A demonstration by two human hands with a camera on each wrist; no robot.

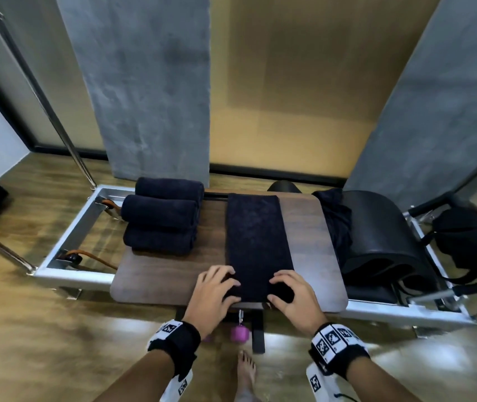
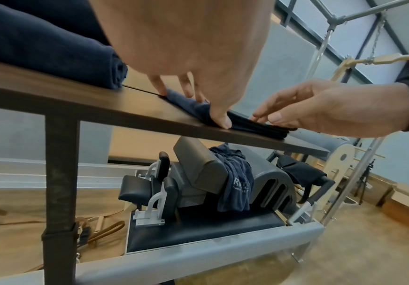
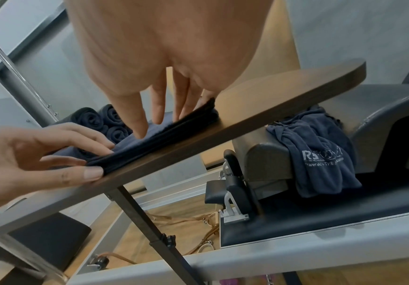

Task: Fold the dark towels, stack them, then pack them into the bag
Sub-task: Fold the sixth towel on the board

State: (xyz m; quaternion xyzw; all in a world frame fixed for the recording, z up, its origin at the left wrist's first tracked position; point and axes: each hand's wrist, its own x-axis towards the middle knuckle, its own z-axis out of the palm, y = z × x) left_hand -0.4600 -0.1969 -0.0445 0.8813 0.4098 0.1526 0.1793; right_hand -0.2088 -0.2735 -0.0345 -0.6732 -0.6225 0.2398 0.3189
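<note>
bare table [image 1: 156, 274] front-left; rolled towels [image 1: 162, 216] block far-left; padded barrel [image 1: 382, 236] right

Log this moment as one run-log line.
left hand: pinches towel strip near end | right hand: same | rolled towels: three stacked

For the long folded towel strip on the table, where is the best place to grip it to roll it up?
Grip the folded towel strip at its near short end, one hand on each corner, coming from the person's side. It lies flat and lengthwise away from the left hand and right hand, so it probably rolls away evenly.
</note>
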